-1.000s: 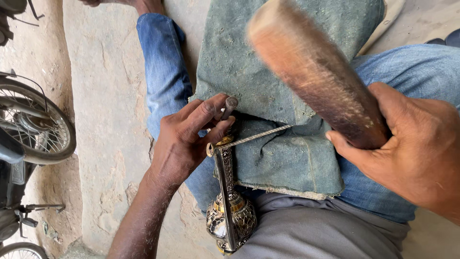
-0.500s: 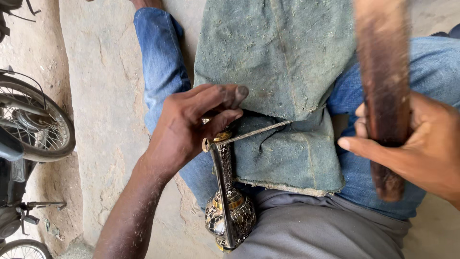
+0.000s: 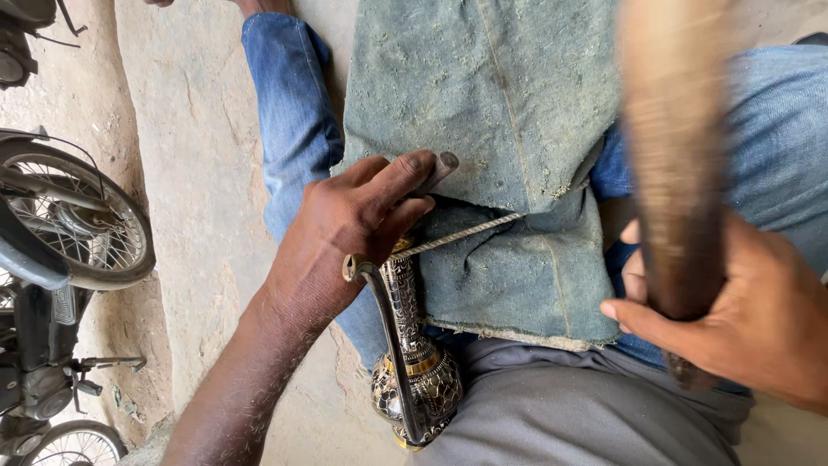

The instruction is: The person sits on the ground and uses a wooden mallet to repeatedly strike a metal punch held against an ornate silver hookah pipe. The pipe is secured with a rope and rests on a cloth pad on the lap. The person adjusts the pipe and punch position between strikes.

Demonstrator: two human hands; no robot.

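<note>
Seated person, legs in blue jeans [image 3: 293,121] stretched toward 12 o'clock, a dusty green cloth [image 3: 483,112] spread over the lap. Left hand [image 3: 349,229] at centre, closed around the neck of an ornate metal vase [image 3: 414,380]; thumb and forefinger pinch a dark punch [image 3: 438,168] that points toward 1 o'clock and rests against the cloth. Vase lies along the left thigh, neck under the hand, round engraved belly at 6 o'clock, black and silver pattern with brass bands; a curved handle runs down its side. A thin twisted cord [image 3: 461,235] leaves the vase's mouth and runs toward 3 o'clock across a fold of the cloth. Right hand [image 3: 742,319] at 4 o'clock, fingers wrapped tight around the lower end of a wooden mallet [image 3: 673,173]; the mallet stands up toward 12 o'clock, blurred, well apart from the punch. Grey garment [image 3: 569,414] at 6 o'clock. Bare concrete floor [image 3: 190,173] at 10 o'clock. Motorcycle wheel [image 3: 73,216] with spokes at 9 o'clock, more of the machine below it. No packages, labels or signs visible.
</note>
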